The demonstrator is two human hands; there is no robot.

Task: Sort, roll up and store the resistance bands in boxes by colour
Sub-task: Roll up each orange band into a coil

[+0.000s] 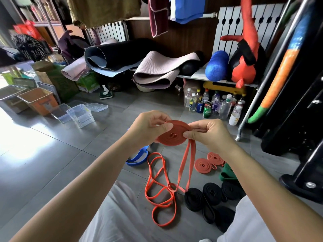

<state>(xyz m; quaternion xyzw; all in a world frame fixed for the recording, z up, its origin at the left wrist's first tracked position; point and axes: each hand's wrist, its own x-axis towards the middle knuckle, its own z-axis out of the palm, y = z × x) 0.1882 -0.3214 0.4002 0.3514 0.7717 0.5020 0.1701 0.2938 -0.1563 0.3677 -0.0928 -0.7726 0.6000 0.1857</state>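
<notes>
My left hand (149,127) and my right hand (208,135) both pinch a flat coil of orange-red resistance band (172,136) held above the floor. Its unrolled tail (185,165) hangs down to the tiles. Below lies a loose orange-red band (157,189) in tangled loops. Two rolled orange-red bands (203,165) (215,158) rest on the floor to the right. Three rolled black bands (194,199) (212,193) (230,190) sit near my right knee. A blue band (138,158) lies partly behind my left wrist, and a green band (227,173) shows beside my right forearm.
Clear plastic boxes (81,115) (60,112) and a lid (97,107) stand on the floor at the left, beside brown bins (37,100). Bottles and cans (209,105) crowd under a shelf holding rolled mats (153,72). A black metal rack (286,105) rises at the right.
</notes>
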